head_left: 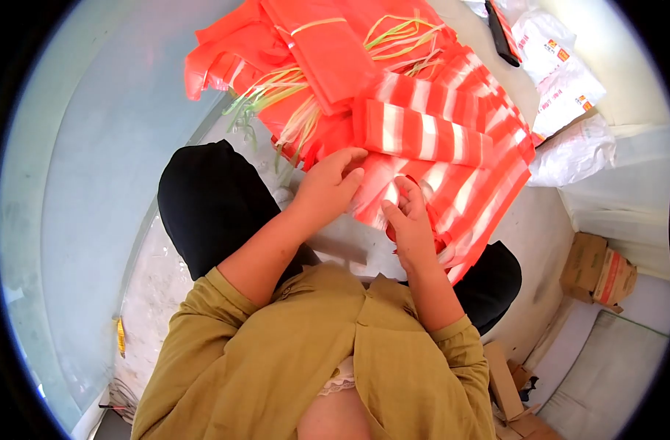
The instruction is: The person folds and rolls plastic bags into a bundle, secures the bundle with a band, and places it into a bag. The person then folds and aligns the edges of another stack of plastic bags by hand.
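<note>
A thin red-and-white striped plastic sheet (373, 192) hangs between my hands, above my lap. My left hand (329, 185) grips its left edge, with thumb and fingers curled together. My right hand (410, 220) pinches it on the right, fingers bent in. Just beyond lies a folded striped bundle (427, 136) on a large pile of similar striped sheets (489, 158). A plain red folded stack (324, 62) lies farther back, with a pale band across it. Loose yellow-green strips (405, 35) spill out over the pile.
White printed plastic bags (570, 95) lie at the back right, near a black-and-red object (502, 35). Cardboard boxes (598, 270) stand by the right wall. My knees (214, 205) flank the work. A yellow item (121, 337) lies on the floor at left.
</note>
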Motion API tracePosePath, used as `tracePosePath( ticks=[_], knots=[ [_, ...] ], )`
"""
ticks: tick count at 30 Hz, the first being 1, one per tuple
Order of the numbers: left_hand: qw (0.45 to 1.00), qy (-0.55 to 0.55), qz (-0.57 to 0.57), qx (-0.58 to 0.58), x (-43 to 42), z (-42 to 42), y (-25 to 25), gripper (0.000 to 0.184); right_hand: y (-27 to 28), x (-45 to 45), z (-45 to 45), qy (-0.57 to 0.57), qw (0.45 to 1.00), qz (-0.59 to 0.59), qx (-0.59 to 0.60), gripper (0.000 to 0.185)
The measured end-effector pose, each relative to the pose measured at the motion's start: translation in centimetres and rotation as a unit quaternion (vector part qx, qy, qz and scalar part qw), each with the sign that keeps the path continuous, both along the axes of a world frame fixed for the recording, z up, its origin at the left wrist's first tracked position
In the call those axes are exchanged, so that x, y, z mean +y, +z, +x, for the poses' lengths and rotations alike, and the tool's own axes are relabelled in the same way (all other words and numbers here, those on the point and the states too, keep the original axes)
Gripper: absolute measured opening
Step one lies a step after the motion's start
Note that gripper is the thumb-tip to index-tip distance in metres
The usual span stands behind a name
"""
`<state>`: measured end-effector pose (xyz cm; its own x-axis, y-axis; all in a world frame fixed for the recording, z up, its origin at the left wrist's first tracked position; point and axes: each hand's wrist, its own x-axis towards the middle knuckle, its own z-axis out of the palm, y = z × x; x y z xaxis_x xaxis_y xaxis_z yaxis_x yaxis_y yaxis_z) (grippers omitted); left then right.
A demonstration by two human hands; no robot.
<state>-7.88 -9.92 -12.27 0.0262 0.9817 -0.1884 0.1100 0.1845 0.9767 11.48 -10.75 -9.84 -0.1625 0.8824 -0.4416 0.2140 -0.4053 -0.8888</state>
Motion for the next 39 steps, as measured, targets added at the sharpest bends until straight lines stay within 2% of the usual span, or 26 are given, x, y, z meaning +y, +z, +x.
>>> tracePosePath(
  ticks=[2,4,5,7,8,13,14,17,19,20,22,25,28,29,32,35,39],
  knots=[
    [1.000,0.001,0.017,0.011,0.0,0.2,-0.6,0.036,0.3,-0.3,-0.8,-0.072,0.993,-0.061,0.072,0.056],
    [0.997,0.005,-0.036,-0.066,0.0,0.2,0.7,0.035,0.2,-0.8,-1.7,-0.147,0.974,-0.088,0.146,0.057],
    [0.993,0.006,-0.062,-0.104,0.0,0.2,1.2,0.035,-0.1,-0.9,-1.8,-0.142,0.971,-0.078,0.177,0.054],
    [0.994,0.014,-0.030,-0.104,-0.1,0.2,0.5,0.034,-0.6,-1.0,-1.9,-0.135,0.960,-0.055,0.238,0.048],
    [0.994,0.018,-0.013,-0.103,-0.1,0.2,0.3,0.034,-0.3,-1.1,-1.9,-0.132,0.955,-0.082,0.252,0.045],
    [0.986,0.021,-0.088,-0.140,0.3,-0.3,0.9,0.035,0.7,-0.9,-1.7,-0.112,0.929,-0.192,0.296,0.038],
    [0.984,0.021,-0.104,-0.143,0.3,-0.3,1.1,0.036,0.6,-0.9,-1.6,-0.108,0.925,-0.198,0.306,0.039],
    [0.980,0.054,-0.053,-0.182,0.4,0.4,-0.5,0.039,-0.1,-1.1,-0.9,-0.072,0.912,-0.214,0.342,0.044],
    [0.971,0.031,-0.115,-0.206,0.3,0.6,0.7,0.040,-0.8,-1.1,-0.2,-0.019,0.901,-0.220,0.372,0.048],
    [0.965,0.019,-0.145,-0.218,0.3,0.6,1.1,0.041,-0.8,-1.1,0.0,-0.010,0.913,-0.223,0.341,0.050],
    [0.974,0.007,-0.114,-0.197,0.3,0.7,0.5,0.040,0.1,-0.9,-0.1,0.008,0.934,-0.228,0.277,0.055],
    [0.978,-0.012,-0.089,-0.190,0.6,0.4,0.2,0.039,0.9,-1.4,-0.1,-0.059,0.974,-0.131,0.174,0.058],
    [0.979,-0.030,-0.094,-0.181,0.5,0.4,0.7,0.037,2.0,-1.4,-0.6,-0.121,0.972,-0.062,0.192,0.058],
    [0.979,-0.036,-0.097,-0.175,0.5,0.5,0.9,0.037,0.8,-1.2,0.6,-0.106,0.974,-0.058,0.192,0.055],
    [0.966,-0.075,-0.055,-0.239,0.5,1.0,0.0,0.035,1.7,-0.3,0.9,-0.064,0.981,-0.091,0.162,0.053],
    [0.966,-0.098,-0.050,-0.236,0.3,1.0,0.6,0.033,0.8,0.6,0.8,-0.103,0.963,-0.159,0.191,0.051],
    [0.979,-0.067,0.001,-0.195,0.3,0.8,0.2,0.030,0.3,0.5,-0.2,-0.080,0.957,-0.153,0.232,0.048]
  ],
)
